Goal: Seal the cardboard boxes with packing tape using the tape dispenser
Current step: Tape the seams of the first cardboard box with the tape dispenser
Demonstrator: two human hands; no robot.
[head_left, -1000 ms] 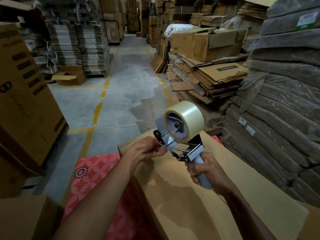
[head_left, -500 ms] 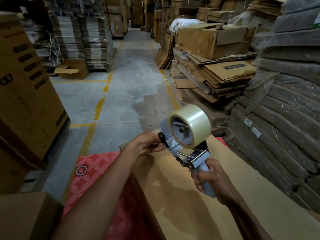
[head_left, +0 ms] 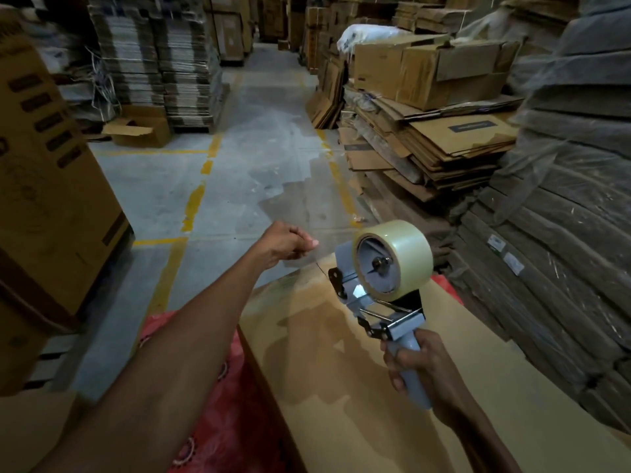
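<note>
A grey tape dispenser [head_left: 372, 295] with a roll of clear tape [head_left: 396, 257] is held upright above a flat brown cardboard box [head_left: 341, 387] in front of me. My right hand [head_left: 420, 370] grips the dispenser's handle at the lower right. My left hand [head_left: 290, 244] is up and to the left of the dispenser, fingers pinched on the free end of the tape. A faint clear strip [head_left: 324, 259] runs from those fingers back to the dispenser's front roller.
A red patterned mat [head_left: 218, 421] lies under the box's left side. A tall printed carton [head_left: 44, 186] stands at the left. Stacks of flattened cardboard [head_left: 444, 141] and wrapped sheets [head_left: 563, 233] line the right. A concrete aisle [head_left: 259, 158] with yellow lines runs ahead.
My left hand has pulled away from the dispenser's front, up and to the left, drawing out a length of tape. The dispenser and right hand have shifted right.
</note>
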